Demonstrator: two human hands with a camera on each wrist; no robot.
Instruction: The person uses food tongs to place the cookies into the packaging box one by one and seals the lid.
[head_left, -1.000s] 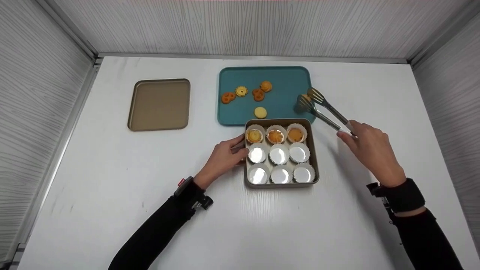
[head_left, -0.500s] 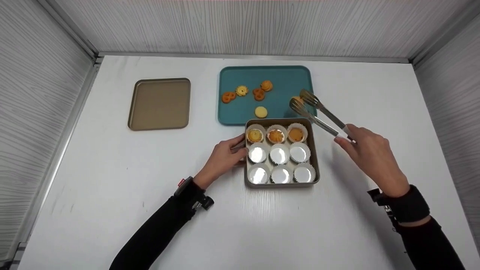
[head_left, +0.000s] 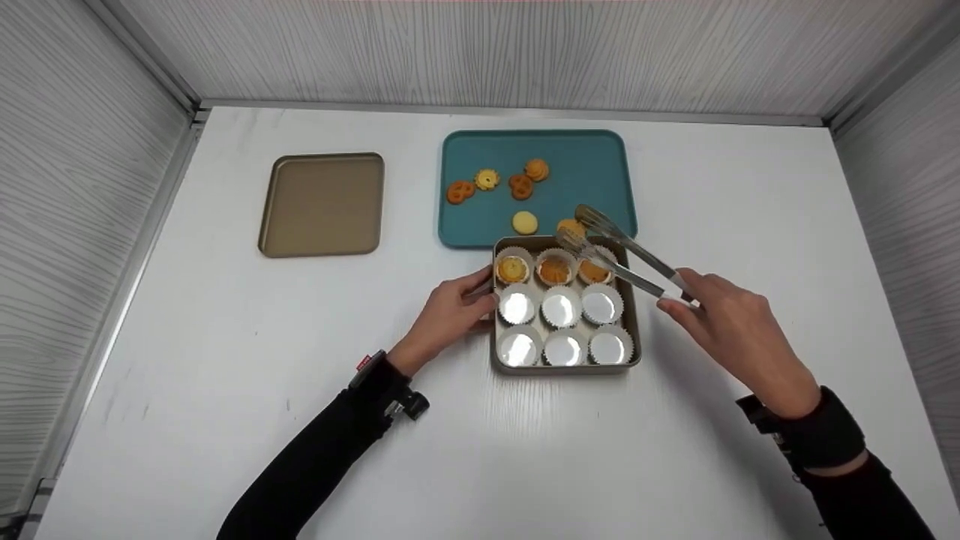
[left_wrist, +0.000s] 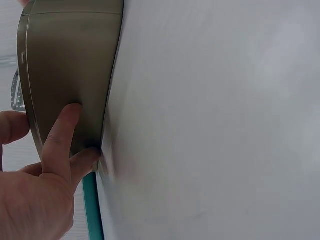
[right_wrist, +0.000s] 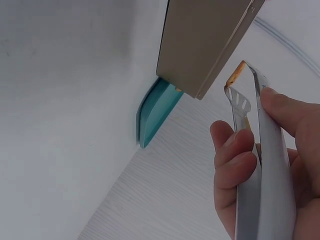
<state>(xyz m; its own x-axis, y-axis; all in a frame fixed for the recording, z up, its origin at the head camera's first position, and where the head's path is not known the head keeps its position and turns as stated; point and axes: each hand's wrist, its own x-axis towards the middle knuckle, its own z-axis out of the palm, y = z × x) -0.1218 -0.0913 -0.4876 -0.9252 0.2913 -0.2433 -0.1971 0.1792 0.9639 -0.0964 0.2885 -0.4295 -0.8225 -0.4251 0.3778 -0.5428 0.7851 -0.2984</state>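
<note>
My right hand point(head_left: 739, 334) grips metal tongs point(head_left: 634, 259) with slotted ends. Between the tong tips is a golden-brown cookie point(right_wrist: 235, 75), held over the far edge of the metal tin point(head_left: 636, 330). White paper cups point(head_left: 561, 306) fill the tin in rows. In the far row, the cups contain a yellow cookie point(head_left: 513, 269), an orange-brown cookie point(head_left: 555, 271) and another brown cookie point(head_left: 592, 271), partly hidden by the tongs. At the tin's left side, my left hand point(head_left: 446, 319) rests extended fingers point(left_wrist: 60, 140) against the outer wall, thumb near the rim.
Behind the tin lies a teal tray point(head_left: 592, 161) bearing a round pale cookie point(head_left: 524, 223), pretzel-shaped cookies point(head_left: 520, 186), a flower-shaped cookie point(head_left: 487, 179) and a swirled cookie point(head_left: 536, 169). A bronze square tray point(head_left: 322, 206) is to the left. Panelled walls point(head_left: 510, 52) border the white table.
The right hand has drawn the tongs left and toward the person, carrying the cookie from the teal tray's right side to the tin's far edge. The left hand stays at the tin.
</note>
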